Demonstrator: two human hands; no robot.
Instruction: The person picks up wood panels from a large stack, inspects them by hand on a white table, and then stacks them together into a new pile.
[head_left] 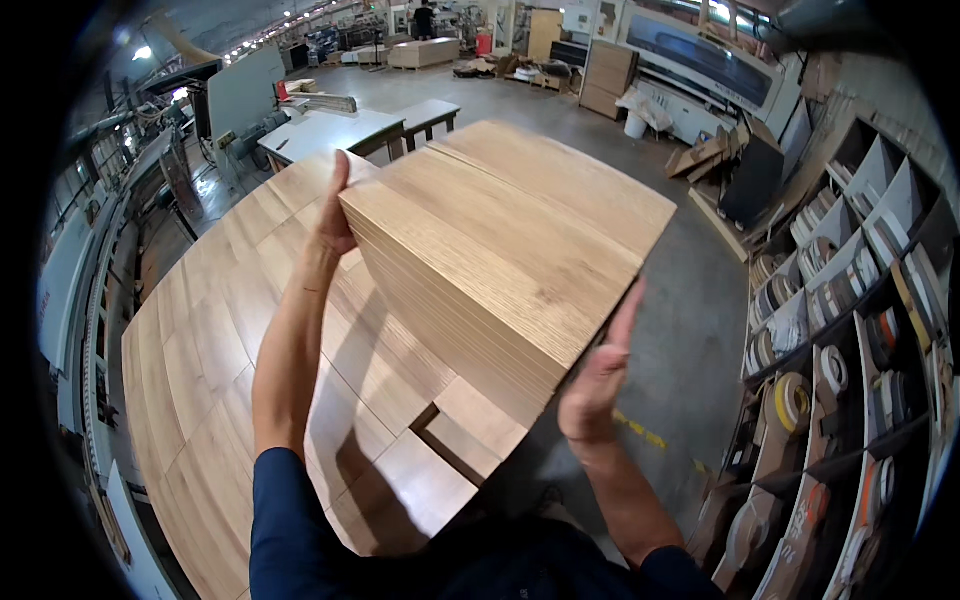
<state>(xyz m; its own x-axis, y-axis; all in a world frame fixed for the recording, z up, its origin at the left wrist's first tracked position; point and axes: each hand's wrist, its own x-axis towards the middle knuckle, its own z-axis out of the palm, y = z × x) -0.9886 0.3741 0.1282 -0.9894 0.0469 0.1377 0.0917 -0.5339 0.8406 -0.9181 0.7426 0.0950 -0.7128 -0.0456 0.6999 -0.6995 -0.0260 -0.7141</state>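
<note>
A tall stack of wood-grain boards point(510, 215) stands in front of me on a broad bed of pale wood panels point(215, 330). Two boards lie side by side on its top, with a seam between them; many thin edges show down its near face. At the stack's left end my left hand point(338, 205) rests flat, thumb pointing up, its other fingers mostly hidden. Against the right end lies my right hand point(600, 380), fingers stretched out along the side. Near the stack's front right corner, a rectangular gap point(445, 445) opens among the panels.
Shelves with rolls of edge banding point(790, 400) line the right side. White tables point(335, 130) stand beyond the panels at the left. A large white machine point(700, 70) is at the back right, with leaning boards point(705, 155) nearby. A person point(424, 20) stands far off.
</note>
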